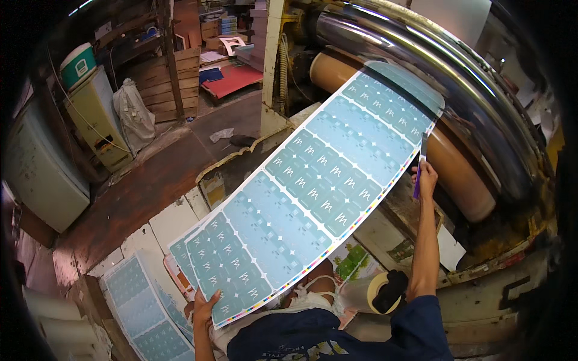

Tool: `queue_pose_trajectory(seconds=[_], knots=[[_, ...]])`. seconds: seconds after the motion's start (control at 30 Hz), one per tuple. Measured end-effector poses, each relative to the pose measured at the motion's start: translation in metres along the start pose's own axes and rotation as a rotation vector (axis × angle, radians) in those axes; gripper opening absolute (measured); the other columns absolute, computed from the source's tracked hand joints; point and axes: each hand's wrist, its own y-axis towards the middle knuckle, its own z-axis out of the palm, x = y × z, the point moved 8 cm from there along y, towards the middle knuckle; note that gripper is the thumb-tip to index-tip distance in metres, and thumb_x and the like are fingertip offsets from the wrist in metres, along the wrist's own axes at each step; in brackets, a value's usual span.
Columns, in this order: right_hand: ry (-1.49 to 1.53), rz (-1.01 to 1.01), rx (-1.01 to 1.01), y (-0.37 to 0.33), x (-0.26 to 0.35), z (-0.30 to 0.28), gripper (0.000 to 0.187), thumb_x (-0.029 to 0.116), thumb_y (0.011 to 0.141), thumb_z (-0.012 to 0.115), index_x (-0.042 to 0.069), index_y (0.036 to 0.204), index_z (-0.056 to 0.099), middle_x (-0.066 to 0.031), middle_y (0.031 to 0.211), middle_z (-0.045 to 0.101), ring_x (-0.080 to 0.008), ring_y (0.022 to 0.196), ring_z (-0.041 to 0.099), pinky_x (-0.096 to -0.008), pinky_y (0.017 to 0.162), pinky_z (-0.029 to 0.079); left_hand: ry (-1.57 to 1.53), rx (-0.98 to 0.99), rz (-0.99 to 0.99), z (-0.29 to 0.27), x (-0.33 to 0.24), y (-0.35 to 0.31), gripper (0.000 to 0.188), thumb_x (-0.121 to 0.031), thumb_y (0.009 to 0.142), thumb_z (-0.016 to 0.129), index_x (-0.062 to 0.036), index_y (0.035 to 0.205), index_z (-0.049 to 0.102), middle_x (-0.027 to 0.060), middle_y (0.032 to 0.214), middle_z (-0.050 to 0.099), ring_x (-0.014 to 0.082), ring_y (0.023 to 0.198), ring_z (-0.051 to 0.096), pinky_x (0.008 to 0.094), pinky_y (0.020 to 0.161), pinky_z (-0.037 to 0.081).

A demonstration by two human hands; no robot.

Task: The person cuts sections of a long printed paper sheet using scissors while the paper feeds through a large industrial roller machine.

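A long printed sheet (289, 201) in teal and light blue panels slopes from my lap up to the machine's rollers, its far end curving against the chrome roller (385, 45). My left hand (205, 308) pinches the sheet's near left corner, thumb on top. At the sheet's far right edge, my right hand (425, 178) grips a cutter knife (416, 186) with a purple handle. Its blade points up and lies beside or against the sheet's edge; whether it touches is hard to tell. Part of another printed sheet (178, 248) shows under the near left side.
A stack of similar printed sheets (129, 295) lies at the lower left. Beneath the chrome roller runs a brown roller (463, 171). A wound roll of film (366, 290) with a black thing on it stands near my right elbow. Beyond the machine are a red board (233, 81) and a cabinet (96, 114).
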Motion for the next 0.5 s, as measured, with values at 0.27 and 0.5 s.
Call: queue_pose_trajectory(seconds=[0.27, 0.5], knots=[[-0.032, 0.111, 0.176, -0.027, -0.034, 0.042, 0.025, 0.028, 0.092, 0.064, 0.003, 0.091, 0.062, -0.0041, 0.062, 0.06, -0.0115, 0.046, 0.053, -0.0276, 0.043, 0.042, -0.016, -0.093, -0.062, -0.038, 0.014, -0.018, 0.058, -0.007, 0.081, 0.075, 0.001, 0.131, 0.046, 0.01, 0.114, 0.062, 0.0186, 0.095, 0.062, 0.0303, 0.084, 0.051], [-0.727, -0.758, -0.284, -0.037, 0.058, 0.018, 0.028, 0.005, 0.077, 0.072, 0.004, 0.101, 0.058, -0.0117, 0.091, 0.064, -0.0309, 0.078, 0.063, -0.0393, 0.063, 0.048, -0.119, -0.028, -0.144, -0.024, 0.014, -0.027, 0.057, -0.004, 0.082, 0.073, 0.0012, 0.131, 0.046, 0.0106, 0.112, 0.062, 0.0205, 0.095, 0.063, 0.0316, 0.084, 0.052]])
